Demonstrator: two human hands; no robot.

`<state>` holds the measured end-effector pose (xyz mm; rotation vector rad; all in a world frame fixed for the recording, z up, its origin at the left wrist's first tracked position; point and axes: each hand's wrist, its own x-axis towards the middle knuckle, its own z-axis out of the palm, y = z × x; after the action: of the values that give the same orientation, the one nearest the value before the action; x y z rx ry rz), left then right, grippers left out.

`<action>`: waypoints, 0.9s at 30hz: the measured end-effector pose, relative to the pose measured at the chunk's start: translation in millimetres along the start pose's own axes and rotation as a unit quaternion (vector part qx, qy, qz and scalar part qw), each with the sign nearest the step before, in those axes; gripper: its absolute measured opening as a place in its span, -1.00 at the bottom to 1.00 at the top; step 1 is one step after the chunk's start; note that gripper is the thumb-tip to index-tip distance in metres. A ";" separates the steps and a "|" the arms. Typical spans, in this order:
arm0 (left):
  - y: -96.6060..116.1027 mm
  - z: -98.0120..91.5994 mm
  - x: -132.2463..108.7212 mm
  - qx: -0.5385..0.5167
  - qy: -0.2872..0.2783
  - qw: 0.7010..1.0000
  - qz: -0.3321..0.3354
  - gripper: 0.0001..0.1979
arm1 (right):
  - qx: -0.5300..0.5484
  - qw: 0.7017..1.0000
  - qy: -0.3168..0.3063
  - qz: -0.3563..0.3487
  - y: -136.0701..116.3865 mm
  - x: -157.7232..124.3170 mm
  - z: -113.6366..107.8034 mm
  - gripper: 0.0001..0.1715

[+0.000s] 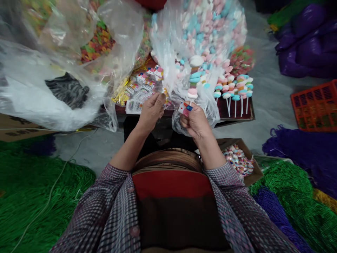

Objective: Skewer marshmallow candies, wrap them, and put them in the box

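My right hand (pixel 195 118) is closed on the lower end of a candy skewer (pixel 194 80) of white, blue, green and pink pieces, standing upright. A small printed wrapper piece (pixel 185 108), white, pink and blue, shows at its fingertips. My left hand (pixel 153 109) is pinched beside the printed labels (pixel 140 92); what it holds, if anything, is too small to tell. Gold twist ties (pixel 121 93) lie left of the labels. Finished-looking candy skewers (pixel 235 88) lie in a row at the table's right end.
Large clear bags of gummies (pixel 97 44) and marshmallows (pixel 207 26) stand at the back. A box of wrapped candy (pixel 254 170) is below right. An orange crate (pixel 314 107), purple bundles and green netting (pixel 39 186) lie around the table (pixel 249 110).
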<state>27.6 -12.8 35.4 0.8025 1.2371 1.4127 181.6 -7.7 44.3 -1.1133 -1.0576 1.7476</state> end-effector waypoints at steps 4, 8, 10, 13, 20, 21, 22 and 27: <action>7.6 -2.1 3.2 -0.051 0.041 0.997 -0.040 -0.52 | -0.052 0.997 0.037 -0.041 -10.6 -8.5 -9.4 -0.44; 15.6 -3.1 2.4 -0.111 0.050 0.987 -0.105 -0.48 | -0.119 0.985 0.092 -0.091 -25.5 -29.0 -26.6 -0.51; 16.0 -3.3 1.7 -0.136 0.038 0.983 -0.117 -0.49 | -0.150 0.977 0.102 -0.109 -29.4 -39.8 -36.8 -0.59; 14.4 -3.6 1.8 -0.146 0.024 0.981 -0.122 -0.48 | -0.184 0.970 0.086 -0.132 -30.0 -52.3 -51.1 -0.68; 12.7 -6.2 2.6 -0.130 -0.003 0.985 -0.116 -0.44 | -0.301 0.938 0.056 -0.163 -33.8 -65.7 -70.3 -0.74; 12.2 -6.8 2.6 -0.133 -0.007 0.984 -0.115 -0.44 | -0.322 0.931 0.053 -0.166 -36.0 -66.4 -71.9 -0.74; 11.8 -7.4 2.6 -0.136 -0.010 0.984 -0.116 -0.44 | -0.343 0.922 0.050 -0.170 -38.3 -66.7 -73.5 -0.74; 10.6 -11.1 3.4 -0.140 -0.021 0.983 -0.117 -0.47 | -0.429 0.882 0.025 -0.193 -46.7 -65.8 -85.6 -0.75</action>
<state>13.6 -11.6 42.4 0.4759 1.0335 1.3320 290.0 -32.7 82.8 -1.3091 -1.9562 0.9062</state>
